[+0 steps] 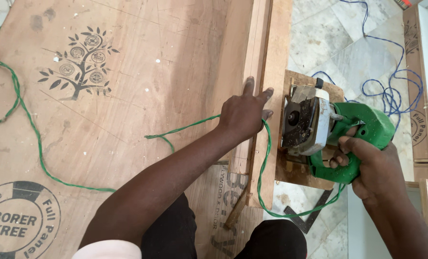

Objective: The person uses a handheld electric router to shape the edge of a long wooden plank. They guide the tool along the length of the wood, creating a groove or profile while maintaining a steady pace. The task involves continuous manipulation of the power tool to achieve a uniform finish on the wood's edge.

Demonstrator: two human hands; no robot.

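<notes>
On plywood (127, 96), left hand (245, 112) splayed; right hand (374, 165) grips saw (319, 129).

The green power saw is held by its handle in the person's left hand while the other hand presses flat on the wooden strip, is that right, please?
Not quite: the head view shows the green power saw gripped by its handle in the right hand. The left hand is the one pressing flat on the wooden strip.

Matt brown plywood sheet (127, 96), scuffed and dusty, black stamps printed on it. A pale, raw-sawn wooden strip (259, 57) along its edge. The handheld cutter (329, 129) shows glossy green plastic at the grip, dull grey metal, grimy, up front. Polished, veined marble floor (319, 33) gleams beside it.
</notes>
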